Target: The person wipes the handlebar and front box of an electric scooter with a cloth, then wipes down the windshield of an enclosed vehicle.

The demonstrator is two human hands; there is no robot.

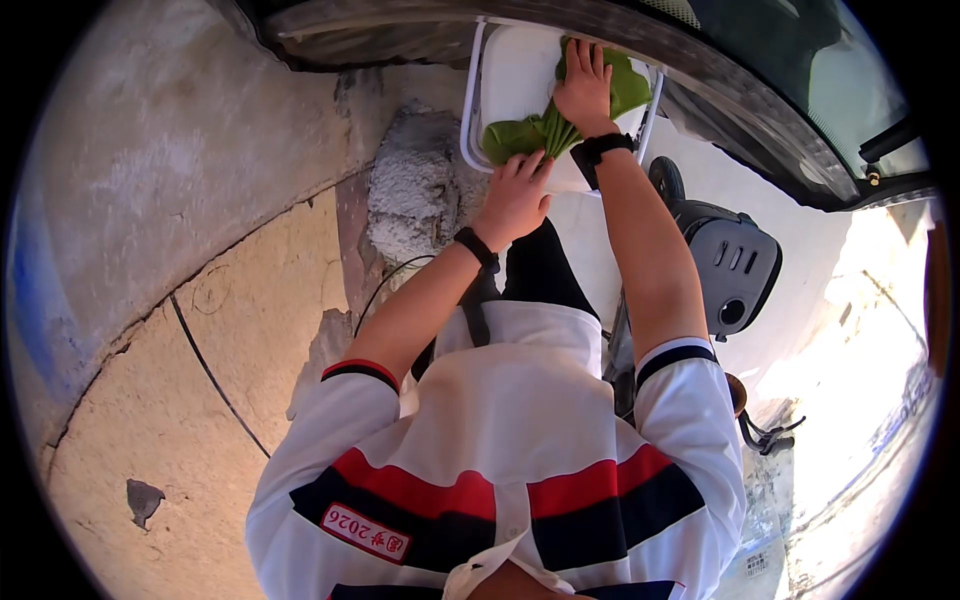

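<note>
A green cloth (519, 137) lies bunched and creased across a white flat-topped surface (510, 70) with a white tubular rim. My right hand (584, 90) rests flat on the cloth's upper part, its fingers spread. Nearer to me, my left hand (515, 197) has its fingers stretched out and touching the cloth's lower edge; the thumb is held apart. Folds gather in the cloth between the two hands. Black bands circle both wrists, and a dark flat piece by the right wrist is partly hidden.
A dark-framed panel with glass (850, 90) overhangs the top right. Right of my arm is a grey plastic casing (735, 265) with slots, near a black wheel (665, 180). A rough grey block (415, 190) stands left of my hands. Thin black cable (215, 375) crosses the tan ground.
</note>
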